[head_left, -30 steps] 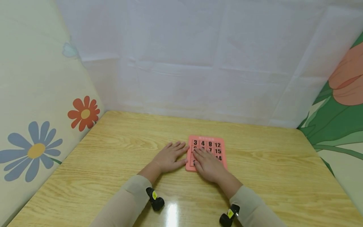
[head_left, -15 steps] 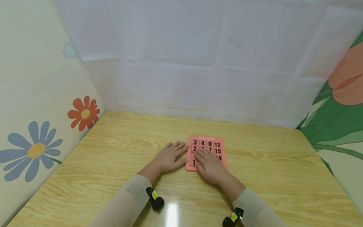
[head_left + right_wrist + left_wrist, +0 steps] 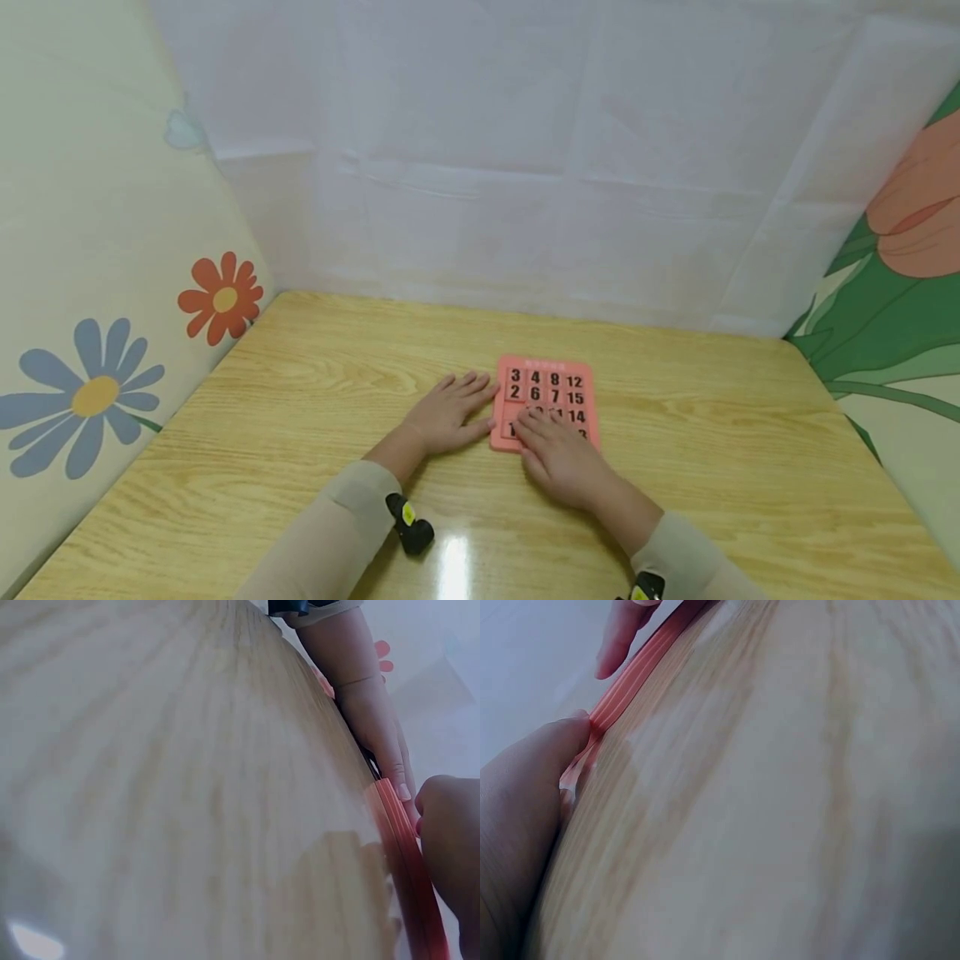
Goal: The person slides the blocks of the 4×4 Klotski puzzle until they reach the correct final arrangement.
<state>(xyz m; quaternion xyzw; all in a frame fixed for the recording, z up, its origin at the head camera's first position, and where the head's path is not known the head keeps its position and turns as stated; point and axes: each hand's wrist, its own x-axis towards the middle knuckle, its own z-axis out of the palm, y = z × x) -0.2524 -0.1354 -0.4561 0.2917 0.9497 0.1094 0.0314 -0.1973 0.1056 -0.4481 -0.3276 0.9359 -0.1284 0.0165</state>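
A pink sliding number puzzle (image 3: 546, 363) lies flat on the wooden table, its tiles printed with black numbers. My left hand (image 3: 444, 418) rests palm down at its left side, fingers extended; in the left wrist view the thumb (image 3: 562, 739) meets the puzzle's edge (image 3: 641, 671). Over the lower tiles lies my right hand (image 3: 562, 460), its fingertips on the third row near the 10 and 11. The two top rows show whole: 3, 4, 8, 12 and 2, 6, 7, 15. A bare pink slot (image 3: 512, 410) sits under the 2. Part of the bottom row is hidden by the right hand.
The wood-grain table (image 3: 337, 358) reaches back to a white cloth (image 3: 465, 150). Flower-printed panels stand on the left (image 3: 97, 250) and right (image 3: 900, 333). A black device (image 3: 411, 525) is strapped at the left cuff.
My right hand has drawn back toward me and slightly right, uncovering the 6, the 7 and the slot at the left of the third row. The left hand stays put.
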